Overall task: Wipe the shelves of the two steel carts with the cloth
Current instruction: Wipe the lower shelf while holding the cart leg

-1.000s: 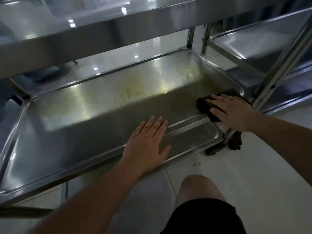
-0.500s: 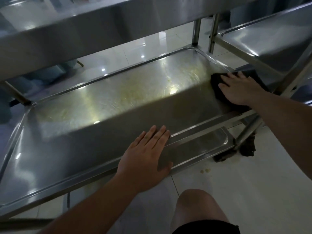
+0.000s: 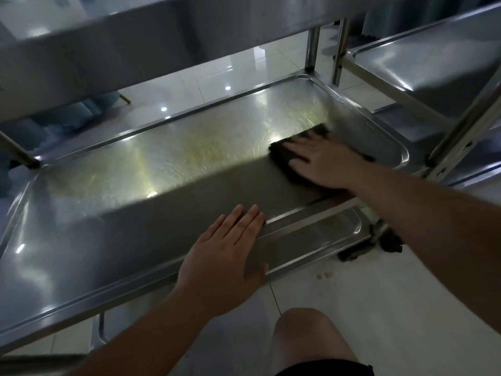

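On the middle shelf (image 3: pixel 168 158) of the near cart, right end, I've got the dark cloth (image 3: pixel 287 156) lying flat on the steel with my right hand (image 3: pixel 322 161) spread over it, fingers straight, palm pressing down, no curl round the cloth, so that grip is released and just pushing. Flat palm makes sense: it keeps the whole cloth in contact with the steel for a wide swipe. Forearm comes in low from the right, under the top shelf (image 3: pixel 108 42), wrist near the shelf's front rim. Left hand (image 3: pixel 225 256) lies flat on the front rim of the same shelf, fingers together and straight, thumb out toward the right, grasping nothing; my guess is it braces me and stops the cart rolling. Yellowish smears show left of the cloth, toward the shelf's middle, so this shelf looks only part done. Second cart (image 3: pixel 433 71) stands just beyond the shelf's right end, untouched by either hand. My bare knee (image 3: pixel 301 335) shows below the shelf's front rim.
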